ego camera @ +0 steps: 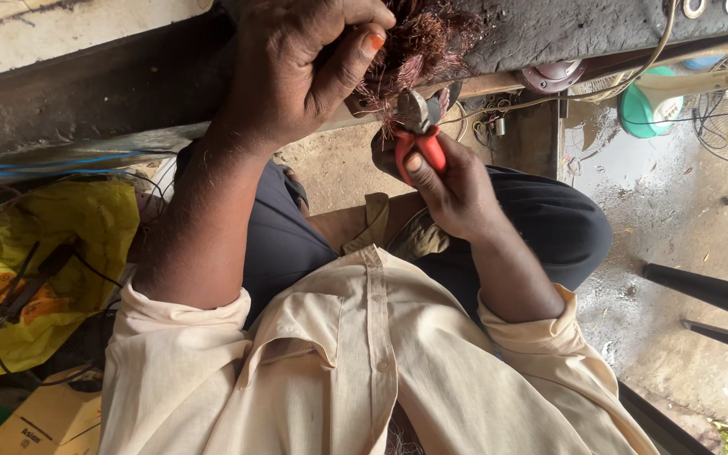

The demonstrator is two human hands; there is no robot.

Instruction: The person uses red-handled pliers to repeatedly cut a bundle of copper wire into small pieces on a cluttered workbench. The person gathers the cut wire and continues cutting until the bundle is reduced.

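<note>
Our cream shirt [364, 371] filled the bottom of the view. Higher up, our left hand [296, 72] was squeezed tight around a bunch of thin copper wire [423, 38]. Just beside that grip, our right hand [452, 190] was closed on the red handles of the pliers [417, 126], whose tips touched the wire. A dark bench edge [85, 93] ran behind.
</note>
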